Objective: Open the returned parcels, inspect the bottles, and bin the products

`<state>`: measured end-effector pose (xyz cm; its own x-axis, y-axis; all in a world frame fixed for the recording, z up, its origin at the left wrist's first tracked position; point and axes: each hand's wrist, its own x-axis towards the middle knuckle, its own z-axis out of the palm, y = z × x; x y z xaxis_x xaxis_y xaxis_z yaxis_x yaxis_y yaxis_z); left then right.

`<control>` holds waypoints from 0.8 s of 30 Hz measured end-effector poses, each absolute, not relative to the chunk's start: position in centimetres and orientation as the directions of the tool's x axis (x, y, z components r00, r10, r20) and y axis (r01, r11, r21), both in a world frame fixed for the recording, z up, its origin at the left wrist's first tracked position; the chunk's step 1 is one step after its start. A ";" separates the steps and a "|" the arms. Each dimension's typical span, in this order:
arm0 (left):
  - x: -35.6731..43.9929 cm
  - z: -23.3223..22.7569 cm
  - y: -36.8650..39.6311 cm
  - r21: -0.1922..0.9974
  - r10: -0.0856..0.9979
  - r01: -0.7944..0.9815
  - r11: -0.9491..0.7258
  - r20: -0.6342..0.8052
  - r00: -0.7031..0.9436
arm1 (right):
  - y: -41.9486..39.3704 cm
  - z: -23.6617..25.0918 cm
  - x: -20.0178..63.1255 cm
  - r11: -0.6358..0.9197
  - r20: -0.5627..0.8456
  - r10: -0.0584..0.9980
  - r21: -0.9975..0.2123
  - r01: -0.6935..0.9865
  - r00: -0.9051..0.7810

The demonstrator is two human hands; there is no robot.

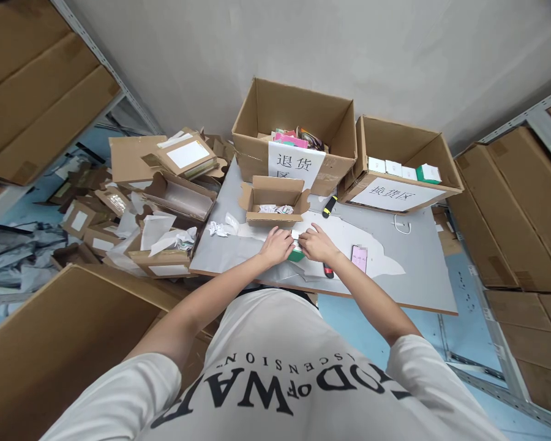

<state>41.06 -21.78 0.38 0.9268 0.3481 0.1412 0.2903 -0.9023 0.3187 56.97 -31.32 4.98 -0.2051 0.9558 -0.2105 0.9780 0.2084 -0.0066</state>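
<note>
A small green-and-white box (296, 255) sits at the front of the grey table, between my two hands. My left hand (276, 246) grips its left side, fingers bent. On the other side, my right hand (318, 244) has its fingers closed round the right edge and top. The white top of the box shows between the fingertips; part of it is hidden by them. Just behind stands an open cardboard carton (275, 215) with crumpled printed paper (276, 209) inside. A red-and-black box cutter (328, 270) lies close to my right wrist.
Two large cartons with paper signs, one holding colourful packs (291, 140), the other small white boxes (393, 168), stand behind. A yellow-and-black cutter (329, 206) and a phone (359, 258) lie on the table (422, 263). Discarded cartons (179, 196) pile up left; shelves flank both sides.
</note>
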 end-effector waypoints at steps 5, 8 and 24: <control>41.0 0.0 -21.7 0.368 0.372 0.301 -0.880 0.138 0.918 | -31.5 5.9 56.5 0.038 -0.214 0.976 -0.007 0.999 -0.038; 41.4 0.0 -22.0 0.377 0.324 0.252 -0.891 0.141 0.935 | -31.0 6.2 56.4 -0.070 -0.272 0.960 0.021 0.997 0.073; 40.9 -0.3 -22.4 0.530 0.367 0.280 -0.801 0.065 0.928 | -29.3 5.6 56.0 0.097 -0.339 0.939 0.123 0.988 -0.050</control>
<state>40.88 -22.44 -0.34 0.9278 0.3673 0.0653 0.2796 -0.8006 0.5300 56.01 -29.26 5.63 -0.0502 0.9394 -0.3391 0.9876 0.0972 0.1230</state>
